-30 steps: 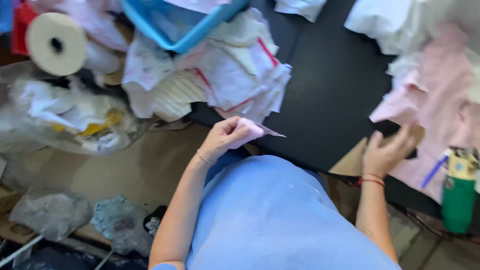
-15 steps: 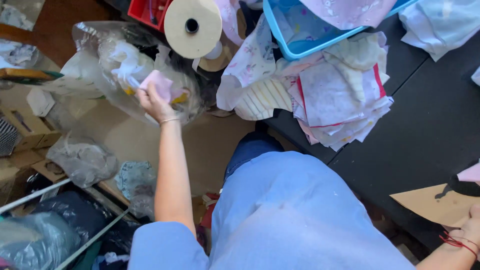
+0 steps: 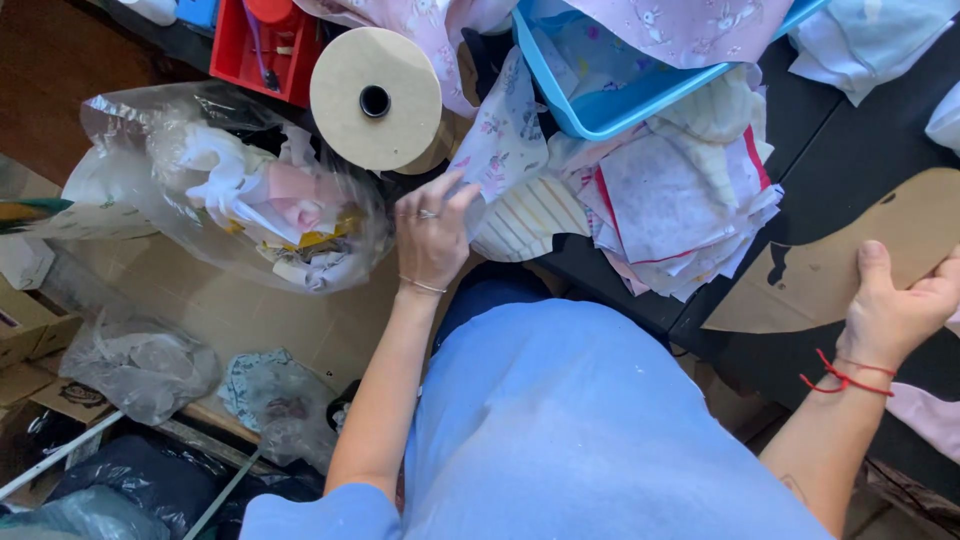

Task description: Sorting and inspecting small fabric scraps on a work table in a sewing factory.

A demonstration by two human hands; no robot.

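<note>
Dark table (image 3: 860, 170) holds fabric scraps (image 3: 680, 210); left hand (image 3: 432, 235) open beside plastic bag (image 3: 230, 200), right hand (image 3: 895, 305) grips cardboard template (image 3: 850, 260).

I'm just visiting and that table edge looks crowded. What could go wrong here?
The stack of fabric pieces overhangs the table edge under the blue basket, so it might slide off. The left hand, near the clear bag of scraps, could nudge the paper roll. The right hand may bend the cardboard template.
</note>
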